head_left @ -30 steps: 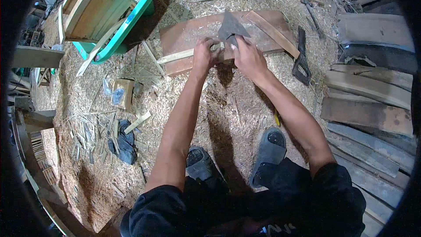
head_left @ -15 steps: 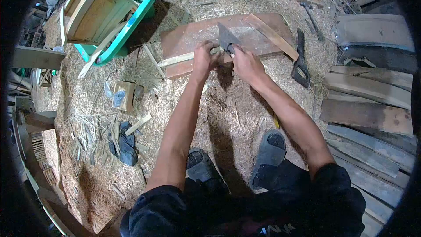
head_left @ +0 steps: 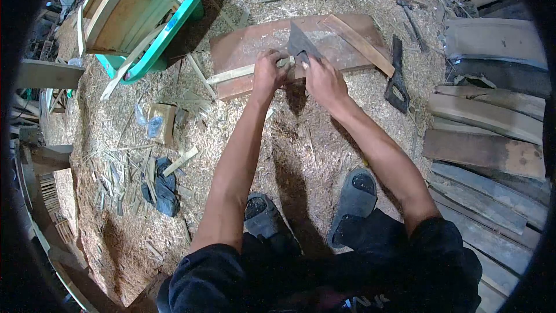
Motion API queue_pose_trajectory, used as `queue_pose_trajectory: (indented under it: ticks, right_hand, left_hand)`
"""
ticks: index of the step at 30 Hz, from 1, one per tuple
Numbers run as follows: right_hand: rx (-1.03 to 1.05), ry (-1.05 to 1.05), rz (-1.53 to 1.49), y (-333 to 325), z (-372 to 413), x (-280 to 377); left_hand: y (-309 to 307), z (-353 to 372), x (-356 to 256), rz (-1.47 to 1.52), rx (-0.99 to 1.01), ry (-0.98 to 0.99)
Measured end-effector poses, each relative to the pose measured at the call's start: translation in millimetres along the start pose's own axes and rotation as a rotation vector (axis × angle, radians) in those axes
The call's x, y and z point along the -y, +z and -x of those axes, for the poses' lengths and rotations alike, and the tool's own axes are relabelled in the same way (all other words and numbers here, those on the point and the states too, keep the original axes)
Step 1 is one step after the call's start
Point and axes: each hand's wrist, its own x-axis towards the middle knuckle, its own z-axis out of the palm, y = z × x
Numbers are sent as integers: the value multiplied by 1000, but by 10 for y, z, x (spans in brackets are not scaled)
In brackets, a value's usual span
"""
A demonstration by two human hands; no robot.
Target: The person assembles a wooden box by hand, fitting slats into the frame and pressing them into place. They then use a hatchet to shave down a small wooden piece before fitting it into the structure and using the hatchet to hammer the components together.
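Note:
My left hand [head_left: 270, 72] is closed on a pale wooden strip [head_left: 234, 74], which lies across a reddish-brown board [head_left: 249, 43] on the ground. My right hand [head_left: 325, 84] grips a flat, dark grey triangular tool [head_left: 300, 40] at its near end. The tool's pointed tip is directed away from me over the board, and its near end is beside the right end of the strip, close to my left fingers. My right fingers hide part of its grip. Across the board's right side rests a brown wooden slat [head_left: 359, 45].
A handsaw [head_left: 397, 75] with a black handle lies right of the board. At the upper left, a green plastic tub [head_left: 194, 6] holds a wooden box-like piece [head_left: 130, 17] and offcuts. Planks [head_left: 483, 150] are stacked along the right. Shavings cover the ground [head_left: 231, 139].
The triangular tool has tilted slightly, its tip shifting a little right and upward relative to the hands. Both hands keep their grips. The whole view has shifted slightly.

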Motion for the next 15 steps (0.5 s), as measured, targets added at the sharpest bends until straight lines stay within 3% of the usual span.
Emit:
queue_pose_trajectory:
  ticks: [3,9,15]
  right_hand:
    - [175,105,39,1,5,-4]
    - [35,131,-112,-65,-58,-67]
    - [97,79,-80,-15,0,-126]
  left_hand:
    - [-13,2,-14,53,-20,24]
    - [-40,-7,64,-12,24,71]
    - [6,-58,45,70,23,-59]
